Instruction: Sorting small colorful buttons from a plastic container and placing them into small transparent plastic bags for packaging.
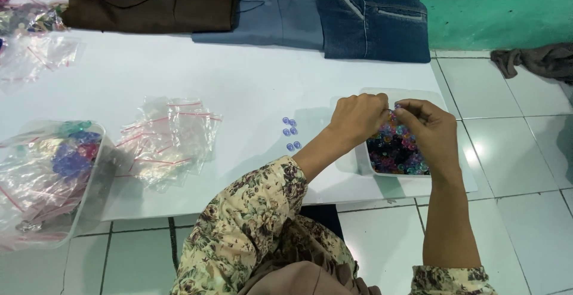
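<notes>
Pinching small beads with left hand [359, 117] and right hand [428, 132], fingertips closed together above clear tub of mixed beads [395, 146] on white surface [250, 86]. Best kept low over tub. Nearby: five blue beads [290, 132], zip bags [170, 140].

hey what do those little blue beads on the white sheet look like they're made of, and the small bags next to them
The blue beads look like translucent plastic, possibly glass: light passes through them and they shine. The small bags look like thin clear plastic film with red zip strips: see-through, crinkled, glossy. Both hands, left hand and right hand, are over the tub of mixed beads.
</notes>
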